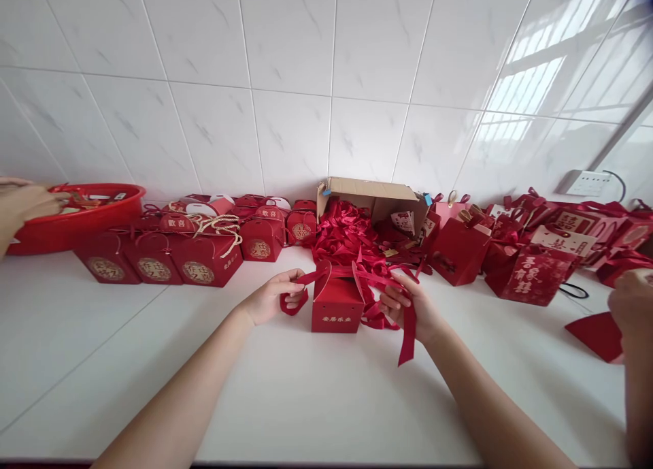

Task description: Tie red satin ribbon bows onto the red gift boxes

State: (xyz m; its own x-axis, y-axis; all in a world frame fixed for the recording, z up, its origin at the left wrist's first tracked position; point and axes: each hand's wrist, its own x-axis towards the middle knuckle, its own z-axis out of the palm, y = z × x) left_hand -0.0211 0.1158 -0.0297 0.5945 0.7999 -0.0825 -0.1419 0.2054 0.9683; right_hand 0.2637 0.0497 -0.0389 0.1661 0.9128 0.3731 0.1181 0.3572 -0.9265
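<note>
A small red gift box (335, 316) with gold characters stands upright on the white table in front of me. A red ribbon (408, 336) runs across its top, one end in each hand. At the box's left, my left hand (275, 295) pinches one end, which curls down below the fingers. To the right, my right hand (408, 302) grips the other end, and its tail hangs under the palm. Whether the ribbon is threaded through the box's top is hard to make out. Right behind the box lies a heap of red ribbons (344, 227).
An open cardboard box (375, 186) lies behind the ribbon heap. Red gift boxes (198, 268) stand at left, with more gift boxes (533, 275) at right. Another person's hand (38, 200) is at a red basin (96, 220); a further hand (632, 299) is at far right.
</note>
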